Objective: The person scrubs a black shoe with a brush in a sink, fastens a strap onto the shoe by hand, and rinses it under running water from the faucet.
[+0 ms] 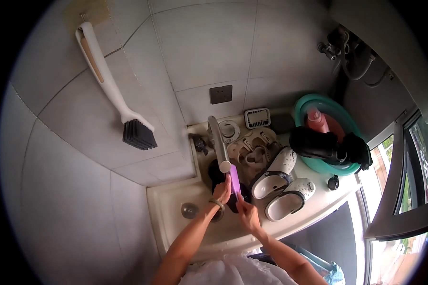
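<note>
Under the metal faucet (218,140), a long, flat purple object (235,179) stands between my hands; its exact kind is not clear. My left hand (222,191), with a bracelet on the wrist, lies along its left side with the fingers pressed to it. Lower down, my right hand (248,213) grips its bottom end. Behind and beneath my hands are black slippers or shoes (216,172), mostly hidden. Just right of my right hand sit two white clogs with dark straps, the upper clog (275,175) and the lower clog (291,199).
Beige sandals (255,149) and a soap dish (257,118) lie behind the faucet. A teal basin (303,105) holds a pink bottle and dark items. The sink drain (189,210) is at left. A large brush (114,90) hangs on the wall. An open window (404,190) is at right.
</note>
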`<control>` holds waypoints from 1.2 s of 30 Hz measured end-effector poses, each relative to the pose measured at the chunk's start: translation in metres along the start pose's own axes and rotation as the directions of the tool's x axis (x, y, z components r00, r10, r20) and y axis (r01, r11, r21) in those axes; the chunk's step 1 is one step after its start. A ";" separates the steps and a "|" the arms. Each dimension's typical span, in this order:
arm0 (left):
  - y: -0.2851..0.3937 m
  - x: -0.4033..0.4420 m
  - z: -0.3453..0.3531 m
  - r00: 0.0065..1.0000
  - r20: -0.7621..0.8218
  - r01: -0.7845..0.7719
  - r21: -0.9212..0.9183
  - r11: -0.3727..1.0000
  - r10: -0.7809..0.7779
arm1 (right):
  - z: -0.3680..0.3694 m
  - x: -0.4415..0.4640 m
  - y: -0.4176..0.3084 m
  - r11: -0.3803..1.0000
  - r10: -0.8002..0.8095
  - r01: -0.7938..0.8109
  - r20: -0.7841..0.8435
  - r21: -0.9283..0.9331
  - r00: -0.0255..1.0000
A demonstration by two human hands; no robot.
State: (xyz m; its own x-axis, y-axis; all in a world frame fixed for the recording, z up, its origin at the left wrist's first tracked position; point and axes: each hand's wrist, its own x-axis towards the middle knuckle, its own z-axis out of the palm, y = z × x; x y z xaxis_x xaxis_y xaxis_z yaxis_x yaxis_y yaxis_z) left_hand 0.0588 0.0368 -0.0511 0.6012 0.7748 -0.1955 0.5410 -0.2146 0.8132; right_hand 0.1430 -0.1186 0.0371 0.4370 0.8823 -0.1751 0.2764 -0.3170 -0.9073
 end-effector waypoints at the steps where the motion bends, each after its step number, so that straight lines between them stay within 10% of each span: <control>1: 0.003 -0.001 -0.001 0.999 -0.045 -0.028 0.017 0.999 0.029 | 0.002 0.007 0.006 1.000 -0.015 0.015 -0.014 -0.011 1.000; 8: 0.004 0.001 -0.013 0.980 -0.167 0.092 -0.080 0.993 -0.104 | 0.023 -0.025 0.027 0.970 -0.240 0.237 -0.062 -0.049 0.969; 14: 0.004 -0.010 -0.004 0.988 -0.147 -0.040 0.113 0.993 0.056 | 0.019 0.014 0.012 0.996 -0.083 0.079 -0.085 -0.049 0.993; 26: -0.018 0.012 -0.008 0.929 -0.331 0.196 0.068 0.978 -0.163 | 0.019 -0.024 0.022 0.963 -0.235 0.228 -0.036 -0.144 0.971; 36: -0.004 -0.019 -0.050 0.999 -0.041 -0.023 -0.001 1.000 0.023 | -0.019 -0.043 0.027 0.927 -0.045 0.064 0.061 -0.370 0.997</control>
State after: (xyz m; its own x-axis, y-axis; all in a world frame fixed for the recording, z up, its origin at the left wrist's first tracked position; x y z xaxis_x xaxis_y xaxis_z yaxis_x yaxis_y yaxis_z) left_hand 0.0159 0.0530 -0.0227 0.5890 0.7932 -0.1544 0.5267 -0.2319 0.8178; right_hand 0.1483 -0.1716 0.0275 0.3710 0.9152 -0.1576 0.6007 -0.3660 -0.7108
